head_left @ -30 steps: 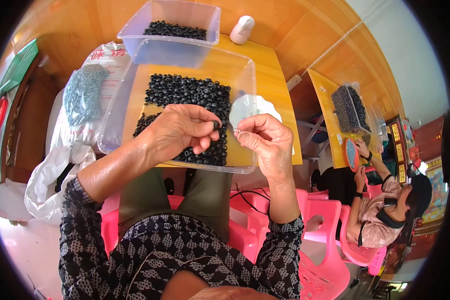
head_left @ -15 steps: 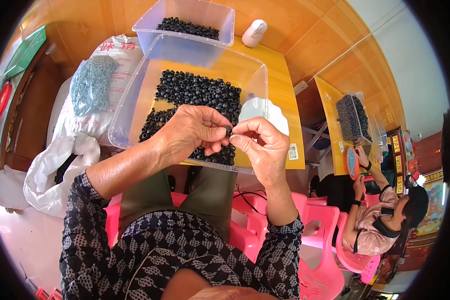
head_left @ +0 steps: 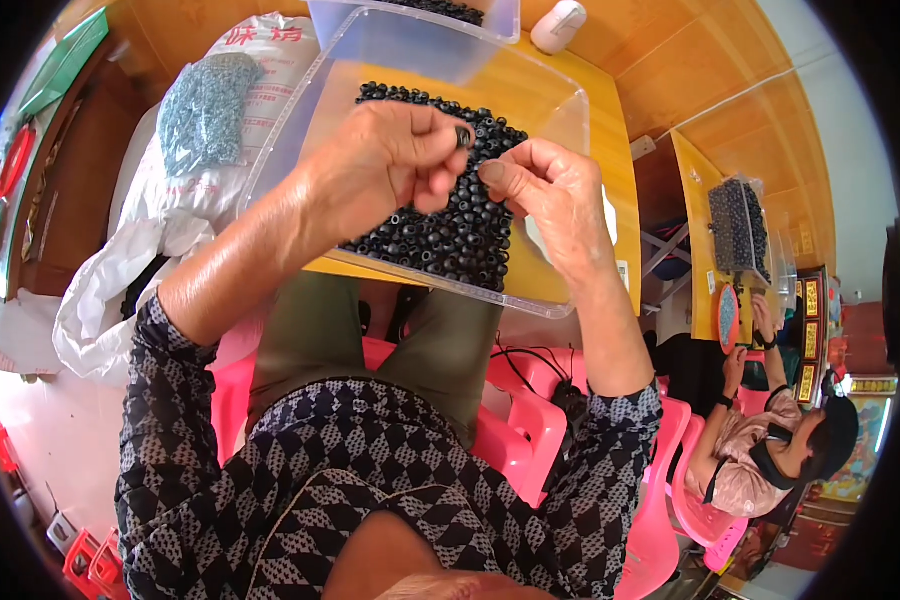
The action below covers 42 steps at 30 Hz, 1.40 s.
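My left hand (head_left: 400, 155) is closed, with a small black round piece (head_left: 463, 137) pinched between thumb and forefinger. The piece looks like a short ring or cap with a hollow side. Close by on its right, my right hand (head_left: 555, 195) has thumb and forefinger drawn together; whatever lies between them, if anything, is too small or hidden to name. Both hands hover over a clear plastic bin (head_left: 570, 110). Many loose black round pieces with holes (head_left: 455, 245) cover part of its bottom, partly hidden by my hands.
Behind stands a second clear bin (head_left: 410, 45) with black pieces, near a pinkish-white rounded container (head_left: 558, 27). A bag of pale blue bits (head_left: 210, 110) rests on a white sack (head_left: 270, 75) at left. Rightward, a person (head_left: 760, 450) works at another table (head_left: 705, 225).
My hands have drawn apart, and the black piece now shows in my left fingers. The whole view has shifted, bringing the bin higher. The other person's far hand has moved.
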### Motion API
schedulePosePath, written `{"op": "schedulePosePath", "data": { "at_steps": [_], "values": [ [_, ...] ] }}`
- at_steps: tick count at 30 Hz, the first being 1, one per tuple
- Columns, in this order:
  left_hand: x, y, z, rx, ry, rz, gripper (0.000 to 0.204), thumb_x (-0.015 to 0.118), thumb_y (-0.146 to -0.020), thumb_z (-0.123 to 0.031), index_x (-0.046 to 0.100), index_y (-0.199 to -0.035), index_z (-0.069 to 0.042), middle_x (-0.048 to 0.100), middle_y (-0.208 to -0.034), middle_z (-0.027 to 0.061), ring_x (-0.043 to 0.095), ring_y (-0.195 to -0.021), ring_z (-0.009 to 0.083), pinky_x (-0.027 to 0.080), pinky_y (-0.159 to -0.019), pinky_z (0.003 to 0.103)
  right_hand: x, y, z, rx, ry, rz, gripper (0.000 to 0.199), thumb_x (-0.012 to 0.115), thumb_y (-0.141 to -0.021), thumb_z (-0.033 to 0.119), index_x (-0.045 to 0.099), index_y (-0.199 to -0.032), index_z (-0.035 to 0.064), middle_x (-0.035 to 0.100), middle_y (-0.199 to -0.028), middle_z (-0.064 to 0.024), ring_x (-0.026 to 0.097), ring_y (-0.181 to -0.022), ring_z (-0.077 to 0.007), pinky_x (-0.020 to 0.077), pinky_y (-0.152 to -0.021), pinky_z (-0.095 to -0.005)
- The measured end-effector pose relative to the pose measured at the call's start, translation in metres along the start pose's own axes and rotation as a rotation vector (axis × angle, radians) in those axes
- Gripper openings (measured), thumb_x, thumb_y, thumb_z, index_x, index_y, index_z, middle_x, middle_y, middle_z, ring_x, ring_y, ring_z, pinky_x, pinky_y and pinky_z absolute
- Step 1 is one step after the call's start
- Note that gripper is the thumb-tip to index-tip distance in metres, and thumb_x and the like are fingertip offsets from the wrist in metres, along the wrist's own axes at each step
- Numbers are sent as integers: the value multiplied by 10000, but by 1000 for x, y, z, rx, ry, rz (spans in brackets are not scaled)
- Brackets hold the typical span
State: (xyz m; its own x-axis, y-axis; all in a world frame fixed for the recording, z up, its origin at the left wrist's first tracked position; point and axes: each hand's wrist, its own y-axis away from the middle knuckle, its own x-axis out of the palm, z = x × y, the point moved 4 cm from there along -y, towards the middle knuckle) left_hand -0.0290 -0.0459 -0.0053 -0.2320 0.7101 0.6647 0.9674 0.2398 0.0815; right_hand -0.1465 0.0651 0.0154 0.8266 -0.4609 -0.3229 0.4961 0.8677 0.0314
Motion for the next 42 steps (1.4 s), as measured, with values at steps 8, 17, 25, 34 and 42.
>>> {"op": "schedulePosePath", "data": {
  "at_steps": [8, 17, 25, 34, 42],
  "values": [
    [-17, 0, -7, 13, -9, -104, 163, 501, -895, -175, 508, -915, -14, 497, -774, 33, 440, -600, 98, 341, -534, 237, 15, -38, -59, 44, 241, 400, 115, 595, -659, -30, 637, -761, 2, 601, -677, -17, 522, -605, -85, 415, -565, -221],
    [-20, 0, -6, 31, -37, -40, 163, 508, -889, -172, 514, -884, -9, 499, -766, 29, 454, -598, 101, 326, -527, 241, 63, -52, -68, -359, 759, 439, 139, 509, -632, 38, 639, -659, 77, 627, -680, -111, 599, -675, -306, 452, -591, -406],
    [-21, 1, -10, 59, -40, -134, 172, 513, -888, -184, 524, -864, -13, 499, -752, 16, 452, -587, 100, 327, -526, 241, 100, -66, -77, -419, 436, 486, 208, 502, -696, 23, 543, -899, 27, 552, -915, -74, 532, -905, -213, 420, -762, -331],
    [-19, -5, -9, 70, 23, -82, 182, 525, -881, -138, 540, -805, 26, 542, -728, 84, 502, -579, 135, 421, -514, 254, 100, -61, -69, -156, -2, 419, 289, 514, -639, -18, 518, -921, 46, 545, -833, -51, 549, -821, -176, 439, -654, -307],
    [-30, 5, -6, 36, 25, -111, 152, 544, -871, -166, 537, -921, -23, 520, -758, 25, 482, -593, 100, 382, -546, 220, 119, -60, -58, -634, 76, 315, 245, 526, -556, -35, 523, -792, 29, 548, -759, -65, 553, -760, -233, 431, -623, -316]
  ]
}}
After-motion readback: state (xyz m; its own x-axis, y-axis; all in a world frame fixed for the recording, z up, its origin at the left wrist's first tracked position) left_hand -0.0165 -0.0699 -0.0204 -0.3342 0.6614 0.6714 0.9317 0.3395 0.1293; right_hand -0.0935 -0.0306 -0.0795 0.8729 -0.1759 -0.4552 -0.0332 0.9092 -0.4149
